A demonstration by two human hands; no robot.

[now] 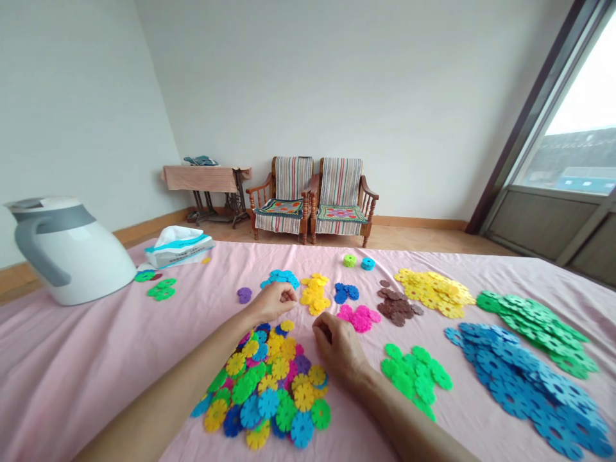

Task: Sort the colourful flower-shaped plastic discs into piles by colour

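Observation:
My left hand (275,301) hovers over the far edge of a mixed heap of notched plastic discs (269,385), its fingers curled together. Just behind it are a light blue pile (282,278) and a yellow pile (315,294) of the same discs. My right hand (338,344) is closed too, thumb against fingers, at the heap's right side. Near it are a pink pile (359,317), a dark blue pile (346,292) and a bright green pile (414,377). Whatever either hand holds, if anything, is hidden by the fingers.
Brown discs (398,307), larger yellow (436,292), green (539,330) and blue discs (529,385) spread to the right. Purple discs (244,295) lie left. A white jug (81,250) and tissue box (179,247) stand on the pink cloth (158,340). Two chairs (312,202) are beyond.

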